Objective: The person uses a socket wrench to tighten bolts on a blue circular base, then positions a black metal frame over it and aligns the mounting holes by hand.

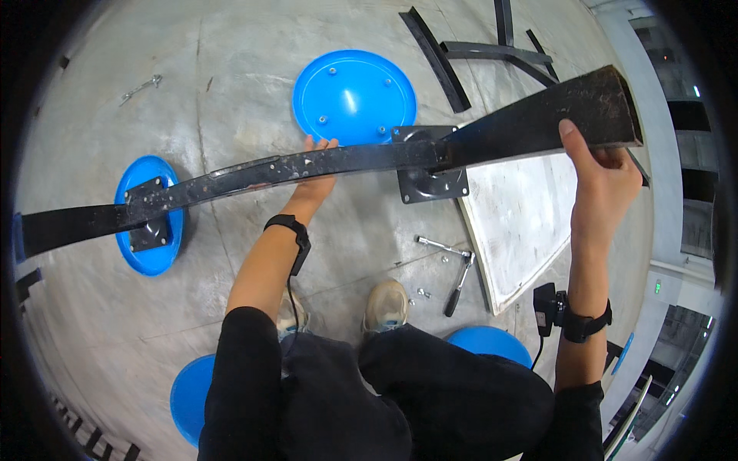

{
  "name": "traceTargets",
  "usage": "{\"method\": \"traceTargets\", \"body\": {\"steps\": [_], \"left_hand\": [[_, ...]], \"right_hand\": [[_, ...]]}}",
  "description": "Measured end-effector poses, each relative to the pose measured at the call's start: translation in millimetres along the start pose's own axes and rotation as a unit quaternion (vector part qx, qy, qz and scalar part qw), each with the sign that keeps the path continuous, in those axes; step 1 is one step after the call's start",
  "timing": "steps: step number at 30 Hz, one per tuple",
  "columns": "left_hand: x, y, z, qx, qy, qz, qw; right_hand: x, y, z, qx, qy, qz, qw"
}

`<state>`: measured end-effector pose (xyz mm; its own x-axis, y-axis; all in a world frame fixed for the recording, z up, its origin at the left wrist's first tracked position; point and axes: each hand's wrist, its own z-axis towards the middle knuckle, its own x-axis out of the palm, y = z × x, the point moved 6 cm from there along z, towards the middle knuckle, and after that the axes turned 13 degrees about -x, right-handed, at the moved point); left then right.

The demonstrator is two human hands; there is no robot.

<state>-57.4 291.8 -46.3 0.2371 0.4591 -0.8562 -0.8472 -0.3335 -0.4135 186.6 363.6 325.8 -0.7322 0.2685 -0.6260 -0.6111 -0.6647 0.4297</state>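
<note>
Over the floor (254,100), your black beam (357,158) passes above the far end of the white board (523,219) and runs on well to the board's left. The beam is dull, scuffed and flecked with pale specks, bent toward both ends and browned along its right rim. Its long axis goes left to right across you; the broad right end points past the board's far right corner, closer to your eyes than the left.

Black bars (437,61) lie beyond the board. One blue seat (354,96) rests face down left of the board's far end; another, the left seat (176,227), is well left of it, at the beam's left plate.

Your right hand (605,184) is above the board's right side, thumb on top of the beam's end and fingers curled beneath, holding it. Your left hand (315,186), left of the board, reaches under the beam, fingers extended and showing past its far edge; you cannot tell whether they grip. A ratchet (458,288) lies just left of the board, small nuts (421,293) beside it.
</note>
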Motion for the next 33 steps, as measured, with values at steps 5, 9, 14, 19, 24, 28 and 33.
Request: {"method": "traceTargets", "body": {"steps": [5, 9, 14, 19, 24, 28, 33], "left_hand": [[9, -56, -81, 0.194, 0.205, 0.024, 0.959], [-1, -105, -146, 0.194, 0.271, -0.018, 0.943], [15, -120, -195, 0.260, 0.337, -0.034, 0.904], [4, -100, -195, 0.312, 0.334, -0.021, 0.889], [-43, -66, -179, 0.313, 0.309, 0.022, 0.898], [-85, -26, -149, 0.187, 0.330, -0.039, 0.924], [-59, 35, -145, -0.245, 0.363, -0.139, 0.888]], "right_hand": [[0, 1, -7, -0.002, -0.009, 0.006, 1.000], [9, 3, -37, 0.008, 0.012, 0.019, 1.000], [31, -1, -82, 0.065, 0.089, 0.046, 0.993], [28, 3, -103, 0.062, 0.129, 0.054, 0.988], [28, -9, -106, 0.023, 0.190, 0.033, 0.981], [37, -43, -101, -0.028, 0.208, 0.228, 0.951], [63, -59, -117, -0.028, 0.279, 0.355, 0.892]]}}
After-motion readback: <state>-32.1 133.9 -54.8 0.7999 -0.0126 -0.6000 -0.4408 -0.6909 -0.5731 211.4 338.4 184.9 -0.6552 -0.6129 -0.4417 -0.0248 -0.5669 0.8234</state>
